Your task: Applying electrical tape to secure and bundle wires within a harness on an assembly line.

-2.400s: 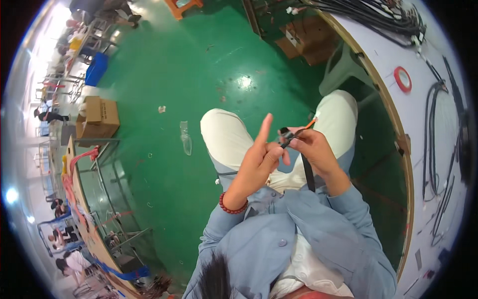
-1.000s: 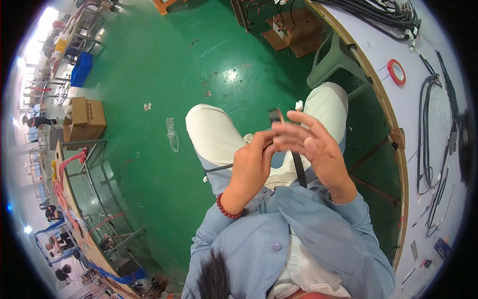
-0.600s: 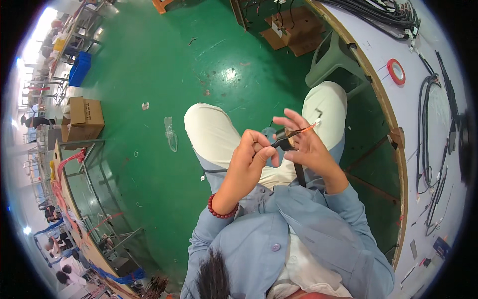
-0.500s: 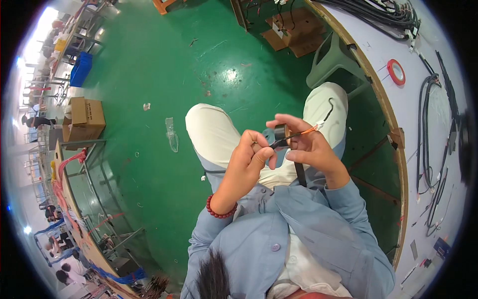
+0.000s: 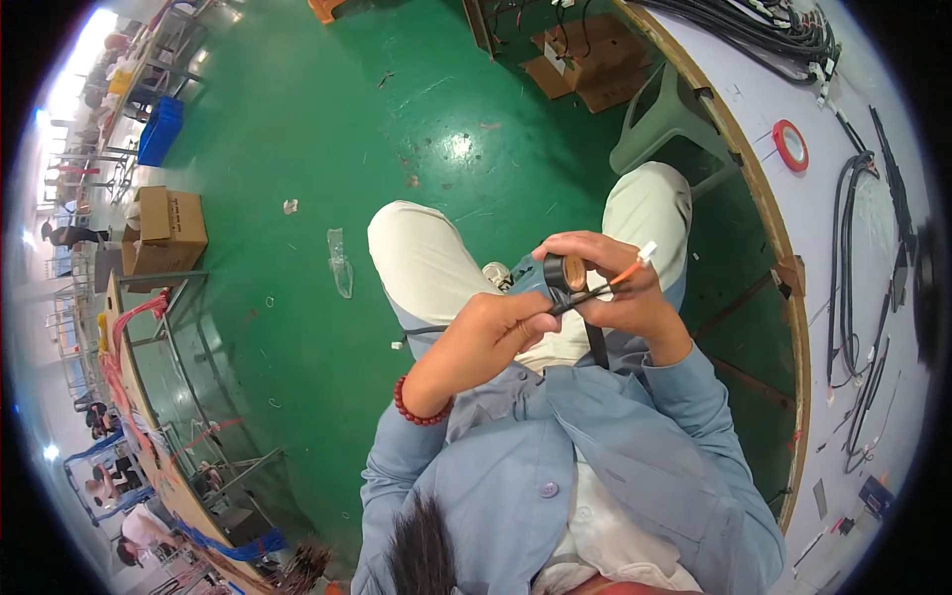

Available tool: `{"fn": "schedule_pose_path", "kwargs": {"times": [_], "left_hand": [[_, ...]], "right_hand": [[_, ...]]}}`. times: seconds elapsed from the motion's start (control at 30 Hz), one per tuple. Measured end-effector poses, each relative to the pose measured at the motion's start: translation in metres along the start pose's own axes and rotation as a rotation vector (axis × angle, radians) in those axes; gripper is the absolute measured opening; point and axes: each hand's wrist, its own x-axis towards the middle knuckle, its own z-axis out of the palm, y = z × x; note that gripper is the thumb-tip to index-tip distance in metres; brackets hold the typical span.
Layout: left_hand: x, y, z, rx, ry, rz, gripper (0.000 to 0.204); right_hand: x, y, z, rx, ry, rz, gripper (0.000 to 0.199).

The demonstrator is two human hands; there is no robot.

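Above my lap, my left hand [image 5: 486,332] pinches a thin black cable [image 5: 562,306] between thumb and fingers. My right hand [image 5: 635,297] curls around a roll of black tape [image 5: 556,274], whose brown cardboard core faces up. Orange and dark wires [image 5: 623,274] run from the cable across the right hand's fingers to a small white connector [image 5: 648,252]. Both hands are close together, the roll between them. Whether tape is wrapped on the cable where the fingers meet is hidden. A black strip [image 5: 596,347] hangs below the right hand.
To the right stands a white worktable [image 5: 764,198] with a wooden edge, bearing a red tape roll [image 5: 790,146] and black cable bundles [image 5: 764,40]. A green stool [image 5: 659,124] and flattened carton [image 5: 605,64] are under it. A cardboard box [image 5: 169,230] stands left.
My hands have drawn closer together, and the left wrist has shifted left. The tape roll has turned to show its core. The connector has swung, and the loose black wire end beyond it no longer shows.
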Motion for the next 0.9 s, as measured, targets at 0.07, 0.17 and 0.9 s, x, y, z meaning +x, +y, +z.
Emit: {"fn": "schedule_pose_path", "kwargs": {"times": [0.07,0.17,0.9], "left_hand": [[0.001,0.002,-0.002,-0.079,-0.032,-0.01,0.018],[0.001,0.006,-0.003,-0.14,-0.065,-0.017,0.017],[0.012,-0.002,0.033,0.938,0.588,0.26,0.024]], "right_hand": [[0.002,-0.01,-0.004,0.09,-0.071,0.102,0.058],[0.002,-0.016,-0.003,0.251,-0.037,0.116,0.057],[-0.024,-0.046,0.023,0.915,0.339,0.73,0.047]]}}
